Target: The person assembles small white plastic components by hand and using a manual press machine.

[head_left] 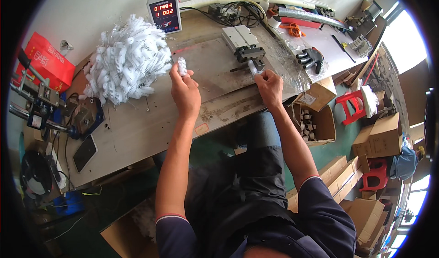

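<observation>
Just right of a big heap of white bristle brushes (130, 59), my left hand (186, 93) is closed round a small white brush (182, 66) that points upward. My right hand (270, 88) pinches another white brush (252, 67). That brush sits against the front jaw of a small metal clamping machine (247, 45) on the workbench (215, 70). Its far end is partly hidden by my fingers and the machine. Thin wire ends stick out of the heap on several sides.
Behind the heap stands a counter box (164, 13) with a red lit display. A phone (85, 153) lies near the bench's left edge, beside a metal fixture (48, 102). On the right are a black glove (311, 59) and an open carton (320, 127) of small parts.
</observation>
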`<state>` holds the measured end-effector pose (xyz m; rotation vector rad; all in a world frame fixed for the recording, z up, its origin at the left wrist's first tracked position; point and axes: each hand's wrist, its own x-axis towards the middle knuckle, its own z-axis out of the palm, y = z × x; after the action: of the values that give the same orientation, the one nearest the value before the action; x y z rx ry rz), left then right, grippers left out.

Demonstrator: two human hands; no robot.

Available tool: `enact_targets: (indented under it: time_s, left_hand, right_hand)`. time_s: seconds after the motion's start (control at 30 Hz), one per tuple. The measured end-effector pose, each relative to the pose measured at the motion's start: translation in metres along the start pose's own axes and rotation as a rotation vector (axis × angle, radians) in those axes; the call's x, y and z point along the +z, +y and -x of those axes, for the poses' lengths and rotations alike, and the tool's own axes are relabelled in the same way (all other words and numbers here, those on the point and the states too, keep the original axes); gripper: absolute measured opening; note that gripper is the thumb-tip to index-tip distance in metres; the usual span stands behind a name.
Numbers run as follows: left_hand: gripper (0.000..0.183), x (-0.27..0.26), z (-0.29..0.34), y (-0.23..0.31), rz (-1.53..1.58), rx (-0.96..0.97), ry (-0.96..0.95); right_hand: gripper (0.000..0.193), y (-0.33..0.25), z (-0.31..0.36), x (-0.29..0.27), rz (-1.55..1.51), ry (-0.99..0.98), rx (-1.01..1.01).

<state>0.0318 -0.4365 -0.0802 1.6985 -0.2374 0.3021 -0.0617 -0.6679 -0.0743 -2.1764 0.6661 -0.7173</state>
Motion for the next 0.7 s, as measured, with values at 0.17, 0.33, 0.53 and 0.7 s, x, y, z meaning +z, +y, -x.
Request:
enact_targets:
  time_s: [0.17,0.33,0.53,0.7]
  left_hand:
    - [0.039,0.000,0.000,0.002,-0.014,-0.028,-0.012]
    - [0.029,0.000,0.000,-0.008,-0.071,0.087,0.018]
    - [0.019,0.017,0.005,0.008,-0.309,0.109,-0.092]
    - [0.024,0.052,0.011,0.023,-0.408,0.316,-0.237]
  right_hand:
    - [0.032,0.001,-0.002,0.003,-0.040,0.024,0.062]
    - [0.031,-0.002,0.001,0.007,-0.037,0.033,0.003]
    - [0.031,0.008,-0.002,0.000,-0.167,0.036,0.061]
    - [0.032,0.008,-0.003,0.002,-0.232,0.021,0.139]
